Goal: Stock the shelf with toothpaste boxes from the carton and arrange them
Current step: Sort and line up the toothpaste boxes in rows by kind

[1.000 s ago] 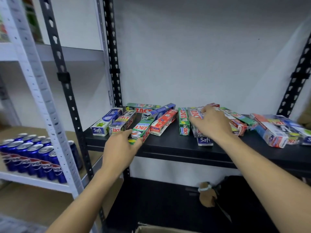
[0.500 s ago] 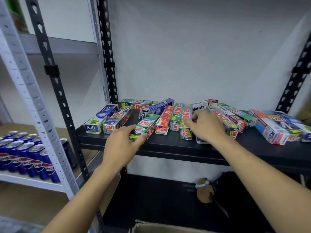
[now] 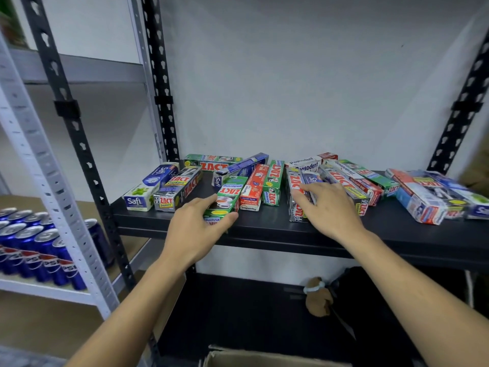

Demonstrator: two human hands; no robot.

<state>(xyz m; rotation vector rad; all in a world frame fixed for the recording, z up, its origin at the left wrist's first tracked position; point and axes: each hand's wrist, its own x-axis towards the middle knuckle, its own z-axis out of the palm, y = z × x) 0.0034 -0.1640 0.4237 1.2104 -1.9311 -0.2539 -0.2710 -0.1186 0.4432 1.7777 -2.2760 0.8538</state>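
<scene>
Under the left hand (image 3: 195, 229), green box (image 3: 229, 194) lies part-hidden

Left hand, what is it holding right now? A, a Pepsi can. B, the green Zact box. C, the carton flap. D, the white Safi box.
B: the left hand has its thumb and fingers on either side of the green Zact box at the front of the shelf.
</scene>
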